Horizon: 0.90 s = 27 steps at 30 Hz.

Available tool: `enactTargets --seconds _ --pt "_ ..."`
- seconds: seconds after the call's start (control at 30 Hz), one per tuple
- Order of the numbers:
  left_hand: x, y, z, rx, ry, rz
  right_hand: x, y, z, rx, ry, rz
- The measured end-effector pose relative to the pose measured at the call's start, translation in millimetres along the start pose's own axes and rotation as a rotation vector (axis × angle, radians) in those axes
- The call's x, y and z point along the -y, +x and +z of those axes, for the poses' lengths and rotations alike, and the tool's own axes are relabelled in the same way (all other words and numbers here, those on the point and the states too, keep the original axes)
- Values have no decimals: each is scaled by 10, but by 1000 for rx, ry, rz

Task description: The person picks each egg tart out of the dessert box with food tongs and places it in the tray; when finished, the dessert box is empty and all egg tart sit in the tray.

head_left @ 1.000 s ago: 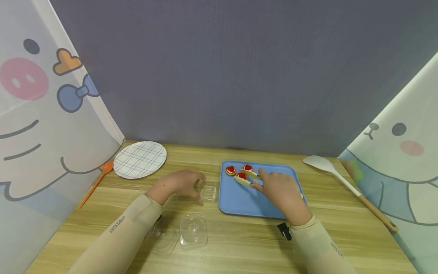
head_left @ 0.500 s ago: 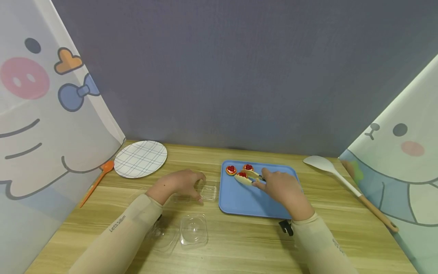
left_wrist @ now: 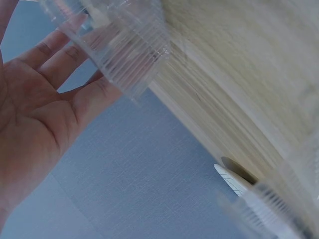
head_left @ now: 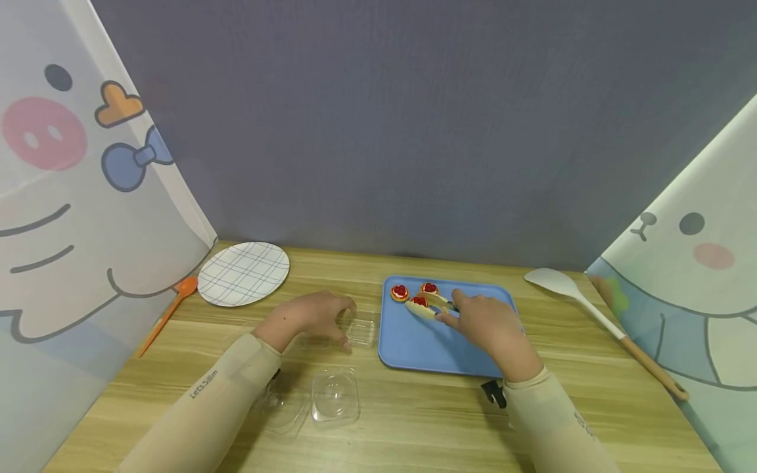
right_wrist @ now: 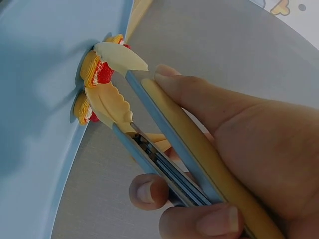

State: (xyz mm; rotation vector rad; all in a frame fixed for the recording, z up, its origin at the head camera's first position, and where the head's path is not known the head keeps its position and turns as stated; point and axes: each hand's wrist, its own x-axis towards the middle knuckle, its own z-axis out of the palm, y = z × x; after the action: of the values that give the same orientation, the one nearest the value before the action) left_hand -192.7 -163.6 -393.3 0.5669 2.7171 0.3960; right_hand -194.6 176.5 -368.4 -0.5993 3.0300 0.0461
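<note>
My right hand (head_left: pixel 486 323) holds a pair of tongs (right_wrist: pixel 189 144) with cream scalloped tips and yellow-sided metal arms. Its tips stand on either side of the front berry tart (head_left: pixel 418 302) on the blue tray (head_left: pixel 414 355). Two similar tarts lie close by: a left tart (head_left: pixel 399 293) and a back tart (head_left: pixel 429 288). My left hand (head_left: pixel 316 318) spans a clear ribbed plastic container (head_left: pixel 362 332) left of the tray, thumb on the near side and fingers on the far side. In the left wrist view, fingers (left_wrist: pixel 75 55) show partly through the container wall.
A clear lid (head_left: pixel 334 395) lies in front of my left hand, with more clear plastic under that forearm. At the back left are a checked plate (head_left: pixel 243 274) and an orange spoon (head_left: pixel 168 314). A white ladle-like spoon with wooden handle (head_left: pixel 609 325) lies right. Walls enclose the table.
My right hand has shifted slightly to the right, with the tong tips staying around the front tart. The left hand has kept its place at the container.
</note>
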Motion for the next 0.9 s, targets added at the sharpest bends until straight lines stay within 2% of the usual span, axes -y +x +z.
enactTargets --seconds 0.33,0.9 --pt "1 -1 3 -7 -7 10 31 -7 -18 -10 -48 1" --pt "-5 -1 -1 -5 -7 2 70 -80 -89 -40 -55 -12"
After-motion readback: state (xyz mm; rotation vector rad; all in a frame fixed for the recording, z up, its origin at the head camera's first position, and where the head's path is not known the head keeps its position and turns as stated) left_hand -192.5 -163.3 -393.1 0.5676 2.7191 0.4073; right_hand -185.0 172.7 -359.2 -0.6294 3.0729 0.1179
